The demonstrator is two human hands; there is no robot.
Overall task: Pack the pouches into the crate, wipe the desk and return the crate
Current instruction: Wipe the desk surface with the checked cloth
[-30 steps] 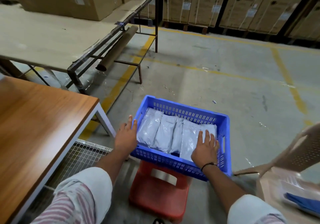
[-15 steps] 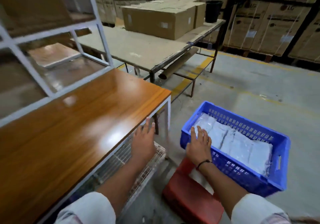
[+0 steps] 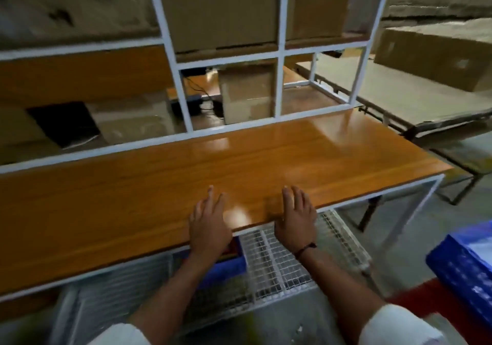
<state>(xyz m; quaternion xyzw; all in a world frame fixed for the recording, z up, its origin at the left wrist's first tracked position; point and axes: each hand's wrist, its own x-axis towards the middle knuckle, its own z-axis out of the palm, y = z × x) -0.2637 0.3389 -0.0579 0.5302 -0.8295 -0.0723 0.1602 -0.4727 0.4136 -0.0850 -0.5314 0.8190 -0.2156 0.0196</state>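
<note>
The glossy orange-brown desk (image 3: 159,184) fills the middle of the view, its top bare. My left hand (image 3: 209,224) and my right hand (image 3: 295,218) hover over its front edge with fingers spread, and both hold nothing. The blue crate (image 3: 463,270) shows only as a corner at the right edge, on a red stool (image 3: 418,295). A sliver of white pouch (image 3: 483,247) is visible inside the crate.
A white metal shelf frame (image 3: 183,99) rises behind the desk, with cardboard boxes (image 3: 247,91) behind it. A wire mesh basket (image 3: 277,270) and a blue bin (image 3: 226,264) sit under the desk. A second table (image 3: 415,104) with a large carton stands to the right.
Both hands left the blue crate and came up over the desk's front edge. The view swung left, so the crate now sits at the right edge.
</note>
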